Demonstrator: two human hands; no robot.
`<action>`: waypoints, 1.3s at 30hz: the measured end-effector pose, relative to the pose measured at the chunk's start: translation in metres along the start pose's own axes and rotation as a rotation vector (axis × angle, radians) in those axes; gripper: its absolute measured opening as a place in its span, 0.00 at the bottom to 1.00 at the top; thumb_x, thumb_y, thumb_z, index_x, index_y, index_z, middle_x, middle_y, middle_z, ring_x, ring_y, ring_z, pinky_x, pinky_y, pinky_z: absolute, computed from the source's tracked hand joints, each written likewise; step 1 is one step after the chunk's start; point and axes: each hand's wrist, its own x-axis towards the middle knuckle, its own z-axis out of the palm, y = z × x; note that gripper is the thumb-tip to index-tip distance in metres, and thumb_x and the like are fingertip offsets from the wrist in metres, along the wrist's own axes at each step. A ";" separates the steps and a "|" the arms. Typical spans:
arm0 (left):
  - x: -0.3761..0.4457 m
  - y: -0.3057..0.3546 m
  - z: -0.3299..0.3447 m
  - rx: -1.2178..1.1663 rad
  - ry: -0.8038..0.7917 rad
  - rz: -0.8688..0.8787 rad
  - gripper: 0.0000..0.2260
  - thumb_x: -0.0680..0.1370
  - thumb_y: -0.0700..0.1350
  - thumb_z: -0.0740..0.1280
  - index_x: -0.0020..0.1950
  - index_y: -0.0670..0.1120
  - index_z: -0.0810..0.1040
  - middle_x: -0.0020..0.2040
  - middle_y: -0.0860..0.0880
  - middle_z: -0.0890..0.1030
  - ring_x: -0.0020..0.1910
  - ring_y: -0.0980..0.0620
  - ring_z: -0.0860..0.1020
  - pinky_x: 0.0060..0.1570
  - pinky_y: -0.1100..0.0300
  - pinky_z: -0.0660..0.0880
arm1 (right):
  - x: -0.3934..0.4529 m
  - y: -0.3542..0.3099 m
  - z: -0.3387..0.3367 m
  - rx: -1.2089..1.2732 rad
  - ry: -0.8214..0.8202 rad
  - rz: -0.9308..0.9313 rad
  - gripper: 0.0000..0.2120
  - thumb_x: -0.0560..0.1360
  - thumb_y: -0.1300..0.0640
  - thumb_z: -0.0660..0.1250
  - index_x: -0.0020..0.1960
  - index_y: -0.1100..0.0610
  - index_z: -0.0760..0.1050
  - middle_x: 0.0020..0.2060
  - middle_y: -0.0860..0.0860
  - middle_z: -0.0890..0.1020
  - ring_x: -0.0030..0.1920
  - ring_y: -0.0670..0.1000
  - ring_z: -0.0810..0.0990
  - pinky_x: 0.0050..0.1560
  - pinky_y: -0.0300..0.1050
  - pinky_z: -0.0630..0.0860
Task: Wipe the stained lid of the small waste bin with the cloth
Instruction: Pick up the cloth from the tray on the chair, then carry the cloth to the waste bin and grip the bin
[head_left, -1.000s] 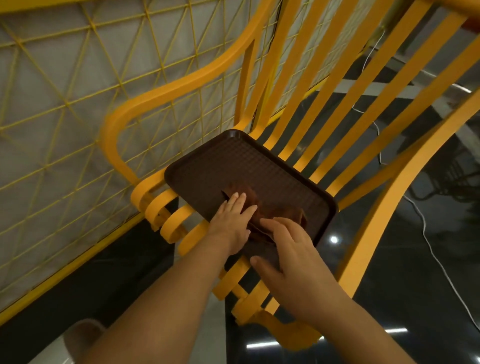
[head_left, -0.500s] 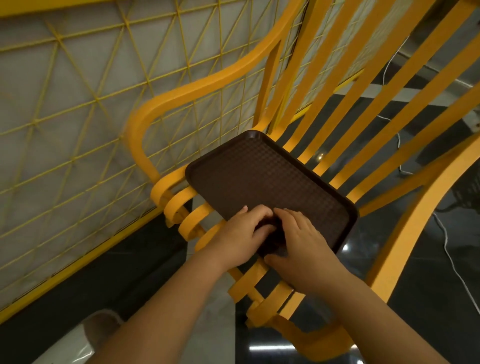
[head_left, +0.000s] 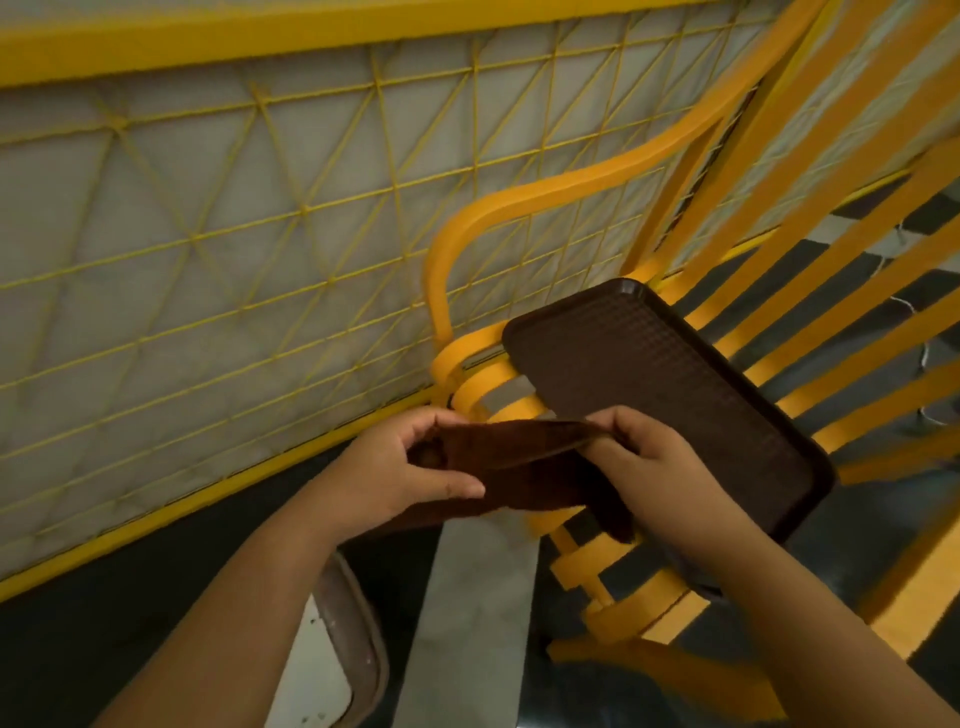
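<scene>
Mesh panel (head_left: 218, 249): we see a yellow wire grid over a pale backing, filling the left and upper part of the view, with a yellow rail along its top and bottom.
Chair (head_left: 810, 270): we see a yellow slatted seat with a curved armrest, standing just beside the panel over a dark glossy floor.
Tray (head_left: 660, 384): we see a dark brown textured tray lying flat on the seat slats, one corner close to the armrest's base.
Waste bin (head_left: 332, 660): we make out a white body with a brownish lid edge at the bottom of the view, below our left forearm; the lid's stains are too blurred to tell.
Cloth (head_left: 524, 462): we hold a dark brown cloth stretched between both hands, off the tray and above the floor, apart from the bin.
Left hand (head_left: 400, 467): we pinch the cloth's left end, thumb on top, fingers curled under.
Right hand (head_left: 660, 462): we pinch the cloth's right end between thumb and fingers, over the tray's near edge.
</scene>
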 end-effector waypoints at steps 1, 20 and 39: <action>-0.009 -0.006 -0.007 -0.015 0.034 -0.020 0.17 0.63 0.48 0.78 0.50 0.58 0.81 0.48 0.52 0.85 0.47 0.53 0.83 0.47 0.57 0.80 | -0.001 -0.003 0.007 0.017 -0.008 -0.004 0.07 0.79 0.55 0.63 0.50 0.54 0.79 0.42 0.61 0.82 0.36 0.57 0.79 0.39 0.51 0.78; -0.168 -0.103 0.007 -1.112 0.420 -0.158 0.23 0.73 0.47 0.68 0.67 0.41 0.73 0.59 0.40 0.81 0.59 0.43 0.79 0.61 0.48 0.73 | -0.055 -0.007 0.176 0.318 -0.282 0.232 0.10 0.78 0.64 0.61 0.57 0.61 0.78 0.53 0.60 0.83 0.54 0.57 0.82 0.58 0.53 0.76; -0.273 -0.127 0.028 0.233 0.755 -0.266 0.14 0.73 0.44 0.72 0.57 0.56 0.80 0.53 0.56 0.77 0.52 0.57 0.75 0.51 0.62 0.75 | -0.127 0.052 0.227 -0.384 -0.297 -0.369 0.22 0.74 0.60 0.70 0.67 0.47 0.73 0.58 0.46 0.77 0.56 0.45 0.76 0.45 0.31 0.74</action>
